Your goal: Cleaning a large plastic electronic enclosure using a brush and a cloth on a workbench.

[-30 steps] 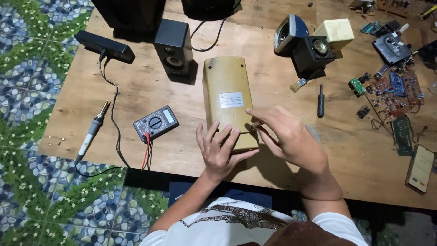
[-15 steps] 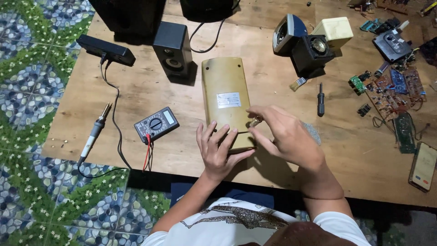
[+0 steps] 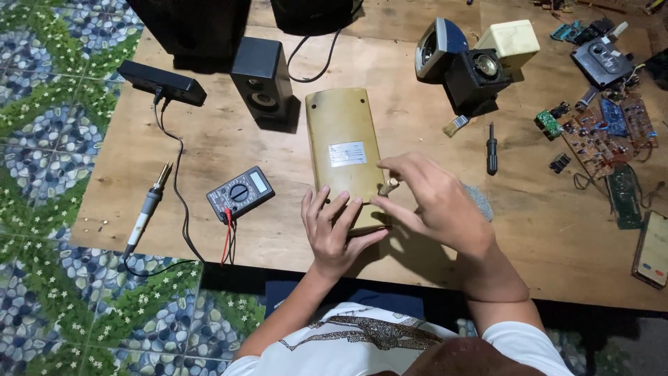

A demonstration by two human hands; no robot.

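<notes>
A tan flat plastic casing (image 3: 341, 132) with a white label lies lengthwise on the wooden table (image 3: 229, 139). My left hand (image 3: 334, 233) rests flat on its near end, fingers spread. My right hand (image 3: 435, 202) hovers at the casing's near right edge, its fingertips pinched on a small pale tool handle (image 3: 388, 186) that stands against the casing. The casing's near corner is hidden under my hands.
A digital multimeter (image 3: 240, 193) with red and black leads lies left of my hands, a soldering iron (image 3: 149, 202) further left. Black speaker (image 3: 261, 82), small speaker parts (image 3: 473, 63), a screwdriver (image 3: 491, 147), a brush (image 3: 456, 125) and circuit boards (image 3: 602, 132) sit beyond and right.
My right hand has shifted slightly at the casing's edge, fingertips turning on the small handle. My left hand stays pressed on the casing.
</notes>
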